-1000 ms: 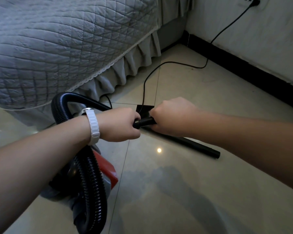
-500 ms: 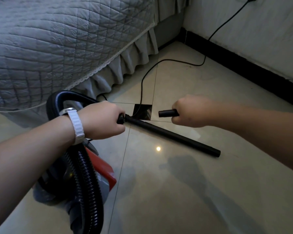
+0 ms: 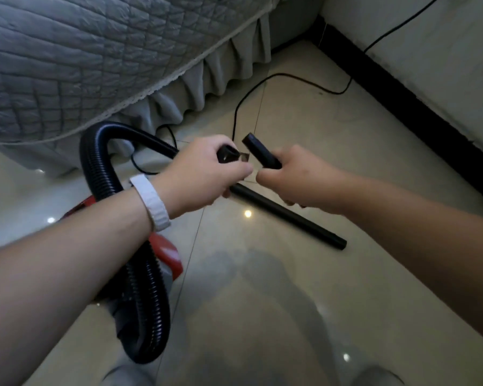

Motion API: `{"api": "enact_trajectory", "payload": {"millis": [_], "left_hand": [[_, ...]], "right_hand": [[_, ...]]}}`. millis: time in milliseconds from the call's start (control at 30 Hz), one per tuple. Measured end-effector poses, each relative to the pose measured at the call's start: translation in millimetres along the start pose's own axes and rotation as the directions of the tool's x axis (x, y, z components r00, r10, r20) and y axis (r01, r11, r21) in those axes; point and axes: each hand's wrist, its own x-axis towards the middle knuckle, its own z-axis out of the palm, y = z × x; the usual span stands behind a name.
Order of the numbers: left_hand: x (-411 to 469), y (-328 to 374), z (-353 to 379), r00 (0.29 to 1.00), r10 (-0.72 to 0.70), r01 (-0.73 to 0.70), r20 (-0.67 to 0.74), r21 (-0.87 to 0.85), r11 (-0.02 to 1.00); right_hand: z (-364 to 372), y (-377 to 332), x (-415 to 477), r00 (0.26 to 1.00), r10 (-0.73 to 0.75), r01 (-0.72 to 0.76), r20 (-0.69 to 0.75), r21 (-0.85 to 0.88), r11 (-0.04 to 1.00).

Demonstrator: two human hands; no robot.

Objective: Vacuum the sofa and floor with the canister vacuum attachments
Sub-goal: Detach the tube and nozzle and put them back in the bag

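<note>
My left hand point(image 3: 204, 169) grips the open end of the black ribbed vacuum hose point(image 3: 101, 162), whose mouth point(image 3: 227, 153) points up and right. My right hand point(image 3: 293, 176) grips a short black nozzle attachment point(image 3: 260, 150), its tip tilted up and left, a small gap from the hose mouth. The hose loops back and down over the red canister vacuum point(image 3: 165, 252) at the lower left. A long black extension tube point(image 3: 290, 215) lies on the tiled floor below my hands. The grey quilted sofa cover point(image 3: 95, 57) fills the upper left.
A black power cord point(image 3: 262, 82) snakes over the floor tiles from behind the hose to the wall at the upper right. A dark skirting board point(image 3: 402, 98) runs along that wall. The sofa's pleated skirt point(image 3: 207, 76) reaches the floor.
The nozzle came off the hose end and my hands drew apart. Both have since risen and closed in again, the nozzle now tilted beside the hose mouth.
</note>
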Motion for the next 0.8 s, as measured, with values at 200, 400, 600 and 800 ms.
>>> {"api": "enact_trajectory", "payload": {"millis": [200, 400, 600, 800], "left_hand": [[-68, 71, -25, 0.98, -0.194, 0.173, -0.046, -0.282, 0.944], [-124, 180, -101, 0.964, -0.25, 0.192, -0.096, -0.404, 0.894], [-180, 280, -179, 0.933, -0.283, 0.156, -0.223, -0.456, 0.876], [-230, 350, -255, 0.883, -0.332, 0.052, -0.332, -0.633, 0.772]], "right_hand": [[-27, -70, -75, 0.984, 0.077, -0.105, 0.161, 0.177, 0.979], [-75, -185, -154, 0.98, 0.058, -0.103, 0.19, 0.233, 0.967], [-119, -304, -229, 0.986, 0.039, -0.071, 0.162, 0.198, 0.978], [-145, -401, -287, 0.993, 0.008, -0.029, 0.115, 0.178, 0.984]]}}
